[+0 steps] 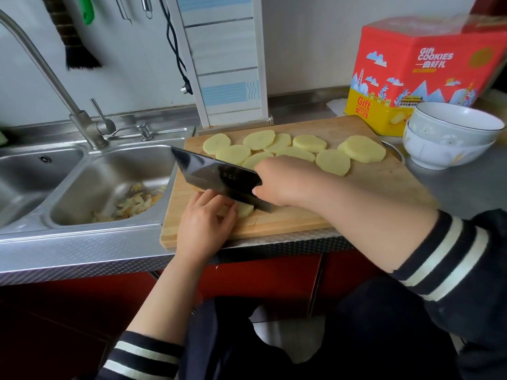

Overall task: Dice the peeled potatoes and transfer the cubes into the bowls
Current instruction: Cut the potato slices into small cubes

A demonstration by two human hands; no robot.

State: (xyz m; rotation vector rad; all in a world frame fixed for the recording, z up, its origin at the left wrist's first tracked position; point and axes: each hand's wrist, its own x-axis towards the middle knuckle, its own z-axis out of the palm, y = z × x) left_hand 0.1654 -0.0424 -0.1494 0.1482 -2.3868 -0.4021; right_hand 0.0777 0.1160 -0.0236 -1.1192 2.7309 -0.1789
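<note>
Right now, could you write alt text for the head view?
A right hand slices a peeled potato piece with a dark cleaver while the left hand steadies it; pale round potato slices cover the wooden cutting board beside stacked white bowls.

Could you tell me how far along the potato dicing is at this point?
Early. Done: peeling, with peels in the sink, and most slicing, with slices spread over the board. In hand: the right hand holds the cleaver on the potato piece that the left hand steadies. Left: no cubes are cut, and the stacked bowls look empty.
</note>
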